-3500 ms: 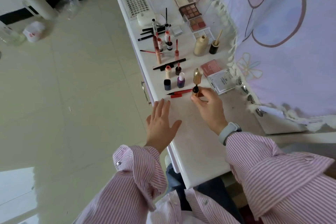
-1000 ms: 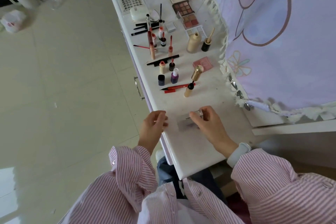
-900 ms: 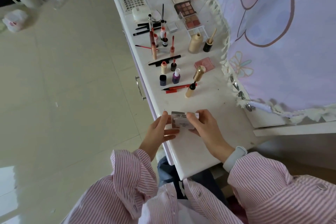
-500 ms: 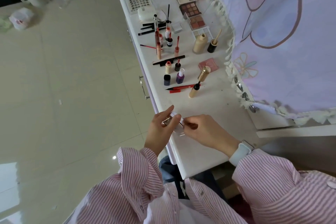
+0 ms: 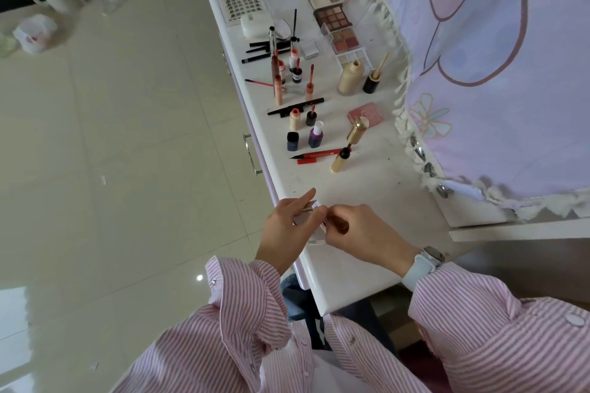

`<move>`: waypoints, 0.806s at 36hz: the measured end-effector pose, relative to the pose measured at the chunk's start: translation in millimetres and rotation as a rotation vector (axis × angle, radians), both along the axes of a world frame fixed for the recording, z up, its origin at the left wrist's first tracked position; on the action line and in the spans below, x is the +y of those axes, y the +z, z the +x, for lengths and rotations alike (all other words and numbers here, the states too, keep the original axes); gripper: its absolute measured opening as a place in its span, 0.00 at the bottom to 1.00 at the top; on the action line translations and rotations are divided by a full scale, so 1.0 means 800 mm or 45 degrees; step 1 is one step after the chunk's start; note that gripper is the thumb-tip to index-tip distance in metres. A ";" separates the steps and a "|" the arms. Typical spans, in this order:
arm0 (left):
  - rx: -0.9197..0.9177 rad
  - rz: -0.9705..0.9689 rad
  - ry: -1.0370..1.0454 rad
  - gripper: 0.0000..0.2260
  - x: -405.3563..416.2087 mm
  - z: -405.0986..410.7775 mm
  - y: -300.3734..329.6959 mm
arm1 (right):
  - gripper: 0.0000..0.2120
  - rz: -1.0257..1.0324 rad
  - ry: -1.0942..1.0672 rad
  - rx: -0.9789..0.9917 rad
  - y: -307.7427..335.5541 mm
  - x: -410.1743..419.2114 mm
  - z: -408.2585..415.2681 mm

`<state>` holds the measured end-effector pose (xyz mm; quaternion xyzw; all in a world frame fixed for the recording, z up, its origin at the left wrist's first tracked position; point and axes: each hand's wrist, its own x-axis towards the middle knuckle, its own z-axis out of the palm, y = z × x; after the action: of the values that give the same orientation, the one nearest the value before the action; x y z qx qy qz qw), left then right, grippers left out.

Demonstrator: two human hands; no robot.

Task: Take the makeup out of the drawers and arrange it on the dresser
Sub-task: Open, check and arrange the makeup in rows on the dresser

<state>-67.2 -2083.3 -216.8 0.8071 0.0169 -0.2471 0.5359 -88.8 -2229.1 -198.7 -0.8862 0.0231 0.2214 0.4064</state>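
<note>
Both hands pinch a small box [image 5: 308, 217] at the dresser's [image 5: 367, 201] near edge. The left hand [image 5: 287, 226] grips its left side, the right hand [image 5: 360, 233] its right.

Small silvery case [image 5: 307, 219]: pinched between both hands above near edge of white dresser [image 5: 360, 188], mostly hidden, open or shut unclear.
Gold tube [image 5: 348, 145] with black neck: lying tilted on dresser, beyond case.
Red liner pen [image 5: 314, 155]: flat, touching left of gold tube, tip pointing left.
Purple bottle [image 5: 315, 136], white cap: upright, just beyond pen.
Dark blue bottle [image 5: 292, 141]: upright, left of purple bottle.
Pink compact [image 5: 367, 112]: flat, shut, just beyond gold tube.
Beige bottle [image 5: 349, 77]: upright, farther back.
Eyeshadow palettes [image 5: 333, 17]: open, in row toward far end.
</note>
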 end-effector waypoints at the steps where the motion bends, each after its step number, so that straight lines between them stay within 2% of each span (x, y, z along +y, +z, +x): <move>1: -0.009 0.002 0.000 0.18 -0.001 0.000 0.001 | 0.08 -0.024 0.006 -0.031 -0.001 0.001 -0.001; 9: -0.028 -0.013 -0.061 0.20 0.000 0.007 0.005 | 0.05 0.043 -0.067 -0.100 -0.010 -0.001 0.000; 12: 0.089 -0.157 -0.041 0.20 0.004 0.008 0.006 | 0.09 0.119 -0.121 -0.071 -0.009 -0.008 0.001; 16: 0.206 -0.393 0.064 0.19 0.003 0.009 0.005 | 0.03 0.051 -0.244 -0.199 -0.014 -0.021 0.000; 18: 0.195 -0.424 0.125 0.18 0.001 0.009 0.001 | 0.03 0.049 -0.315 -0.195 -0.018 -0.027 -0.001; 24: 0.021 -0.231 0.097 0.17 0.000 0.016 -0.023 | 0.07 0.078 -0.534 -0.175 -0.031 -0.041 -0.006; 27: -0.127 0.034 0.051 0.16 0.002 0.015 -0.045 | 0.10 0.083 -0.620 -0.176 -0.035 -0.045 -0.008; 29: -0.310 0.220 0.000 0.15 0.002 0.015 -0.057 | 0.10 0.063 -0.585 -0.221 -0.035 -0.045 -0.012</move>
<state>-55.3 -2082.1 -262.4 0.8742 -0.0271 -0.1451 0.4625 -98.3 -2265.4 -226.9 -0.8630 0.1836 0.0465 0.4683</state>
